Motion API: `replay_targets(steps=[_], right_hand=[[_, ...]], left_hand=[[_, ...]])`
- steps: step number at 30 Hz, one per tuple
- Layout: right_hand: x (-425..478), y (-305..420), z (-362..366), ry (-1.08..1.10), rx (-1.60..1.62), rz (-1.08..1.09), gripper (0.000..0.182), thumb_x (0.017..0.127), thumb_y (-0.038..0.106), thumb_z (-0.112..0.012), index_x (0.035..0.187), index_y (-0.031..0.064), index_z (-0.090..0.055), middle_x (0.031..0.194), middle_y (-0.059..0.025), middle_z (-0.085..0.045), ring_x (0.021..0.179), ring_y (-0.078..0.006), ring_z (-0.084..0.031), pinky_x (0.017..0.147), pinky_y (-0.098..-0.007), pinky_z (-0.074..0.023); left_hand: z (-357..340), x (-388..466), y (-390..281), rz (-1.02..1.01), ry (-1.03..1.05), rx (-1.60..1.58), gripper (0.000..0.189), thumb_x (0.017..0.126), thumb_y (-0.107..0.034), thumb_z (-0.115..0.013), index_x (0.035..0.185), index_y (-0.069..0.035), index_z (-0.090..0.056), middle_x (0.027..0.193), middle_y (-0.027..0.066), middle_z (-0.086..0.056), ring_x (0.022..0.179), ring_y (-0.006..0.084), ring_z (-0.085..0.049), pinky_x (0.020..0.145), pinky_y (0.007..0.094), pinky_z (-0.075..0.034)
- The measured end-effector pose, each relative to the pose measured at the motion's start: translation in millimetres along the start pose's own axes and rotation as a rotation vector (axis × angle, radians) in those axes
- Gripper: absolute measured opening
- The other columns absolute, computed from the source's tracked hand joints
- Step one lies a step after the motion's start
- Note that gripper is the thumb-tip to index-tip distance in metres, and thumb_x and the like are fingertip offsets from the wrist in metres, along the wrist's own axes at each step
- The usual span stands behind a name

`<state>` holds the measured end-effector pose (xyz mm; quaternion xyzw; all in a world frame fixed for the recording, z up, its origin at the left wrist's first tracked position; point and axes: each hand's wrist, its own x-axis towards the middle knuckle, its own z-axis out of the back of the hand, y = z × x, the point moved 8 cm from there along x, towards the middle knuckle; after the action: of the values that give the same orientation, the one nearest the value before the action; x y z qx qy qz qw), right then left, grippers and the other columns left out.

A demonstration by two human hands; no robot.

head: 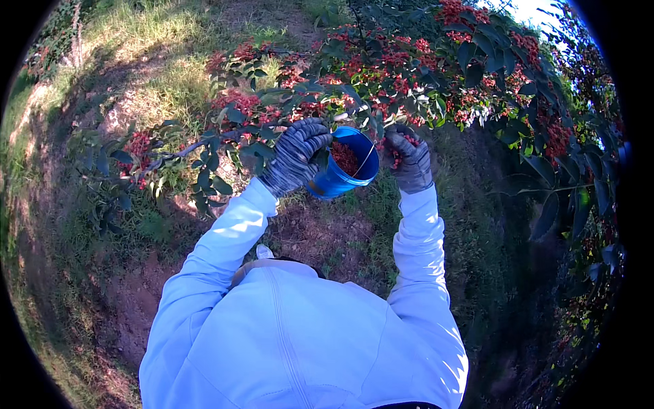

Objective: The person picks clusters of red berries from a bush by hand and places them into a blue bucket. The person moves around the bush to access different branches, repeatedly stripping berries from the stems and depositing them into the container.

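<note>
A blue bucket (334,183) hangs tilted below a fruiting branch (351,112), its mouth turned towards my right hand. Dark red berries (344,158) lie inside it, and a thin wire handle (366,159) crosses the opening. My left hand (299,156), in a grey striped knit glove, is curled at the bucket's left side, against the branch and leaves; what its fingers grip is hidden. To the right of the bucket, my gloved right hand (411,158) has its fingers closed on a small cluster of red berries (396,159).
Leafy branches with red berry clusters (239,101) spread across the front. Denser foliage (549,189) stands close on the right. A bare-looking limb (191,148) reaches out left. Below are grass and soil (327,232), with a white shoe (264,251) showing.
</note>
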<state>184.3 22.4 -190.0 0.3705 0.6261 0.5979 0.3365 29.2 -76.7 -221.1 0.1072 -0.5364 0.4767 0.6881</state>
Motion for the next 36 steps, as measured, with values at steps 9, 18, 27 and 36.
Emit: replay_targets(steps=[9, 18, 27, 36], right_hand=[[-80.9, -7.0, 1.3, -0.308, -0.338, 0.280, 0.009, 0.072, 0.008, -0.057, 0.081, 0.0034, -0.056, 0.061, -0.0007, -0.054, 0.048, -0.0056, -0.047, 0.043, -0.0183, -0.0365], [-85.2, -100.7, 16.6, -0.182, 0.057, 0.025, 0.037, 0.069, 0.020, -0.064, 0.098, -0.0003, -0.052, 0.079, -0.0032, -0.057, 0.062, -0.0075, -0.052, 0.051, -0.0201, -0.0413], [-88.2, -175.1, 4.3, 0.075, 1.068, -0.207, 0.015, 0.080, 0.018, -0.049, 0.087, 0.0049, -0.051, 0.065, -0.0056, -0.051, 0.041, -0.0109, -0.041, 0.034, -0.0210, -0.0312], [-18.2, -305.7, 91.8, -0.295, 0.920, -0.645, 0.004, 0.074, 0.010, -0.052, 0.075, 0.0075, -0.049, 0.057, -0.0006, -0.045, 0.042, -0.0114, -0.039, 0.033, -0.0220, -0.0273]], left_hand=[[-37.2, -21.0, -49.9, 0.820, -0.115, -1.062, 0.035, 0.070, -0.027, -0.064, 0.095, -0.006, -0.051, 0.081, 0.0012, -0.052, 0.059, 0.0045, -0.044, 0.050, 0.0186, -0.037], [-86.5, -64.6, -48.8, 1.280, 0.073, -1.476, 0.018, 0.076, -0.017, -0.056, 0.087, -0.003, -0.058, 0.061, -0.0012, -0.054, 0.043, 0.0051, -0.044, 0.037, 0.0171, -0.034], [-127.6, -126.4, -39.8, 1.560, 0.095, -1.518, 0.015, 0.078, -0.016, -0.054, 0.082, -0.002, -0.057, 0.057, 0.0010, -0.050, 0.044, 0.0076, -0.043, 0.040, 0.0193, -0.034], [-34.9, -257.5, 76.4, 1.694, -0.637, -1.021, 0.014, 0.076, -0.011, -0.055, 0.086, -0.002, -0.055, 0.061, 0.0009, -0.051, 0.048, 0.0115, -0.046, 0.040, 0.0216, -0.038]])
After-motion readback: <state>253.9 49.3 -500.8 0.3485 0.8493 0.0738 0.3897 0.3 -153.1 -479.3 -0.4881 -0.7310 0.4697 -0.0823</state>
